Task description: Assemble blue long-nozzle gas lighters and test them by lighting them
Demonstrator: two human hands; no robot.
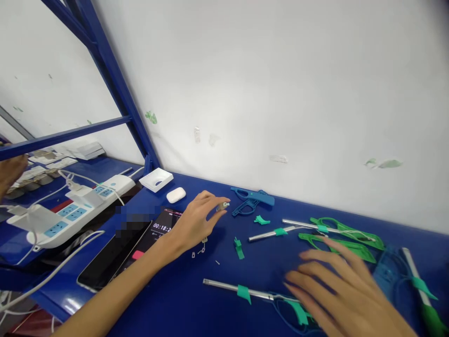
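My left hand pinches a small pale part between thumb and forefinger, above the blue tabletop. My right hand is spread, slightly blurred, over the right side, with nothing visible in its fingers; it hides part of a blue handle with a metal tube. Green handle shells lie beyond it, with metal tubes carrying green clips. A blue handle lies near the wall. Loose green pieces and tiny metal parts rest between the hands.
Two phones, one showing a timer, lie under and beside my left forearm. A white case and white box sit behind. Power strips with cables, a blue frame and another person's hand are left.
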